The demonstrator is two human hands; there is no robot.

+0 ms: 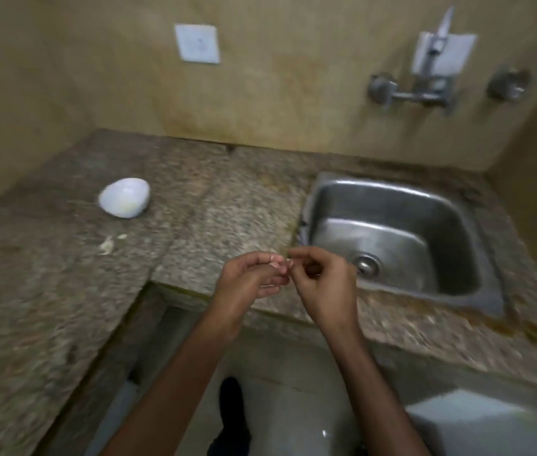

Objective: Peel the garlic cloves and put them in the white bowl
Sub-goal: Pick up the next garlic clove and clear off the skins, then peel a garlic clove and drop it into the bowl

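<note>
Head view: we hold a garlic clove [278, 262] above the desk [227, 199].
Left grip [254, 278] and right grip [323, 284] both pinch it; white bowl [125, 197] stands well apart.

Left hand [250, 278], right hand [321, 284] pinch garlic clove [276, 262]; white bowl [124, 197] apart.

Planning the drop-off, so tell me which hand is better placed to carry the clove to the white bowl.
Probably left. The left hand seems to hold the garlic clove and is on the side of the white bowl. The right hand only pinches at it, nearer the sink.
</note>
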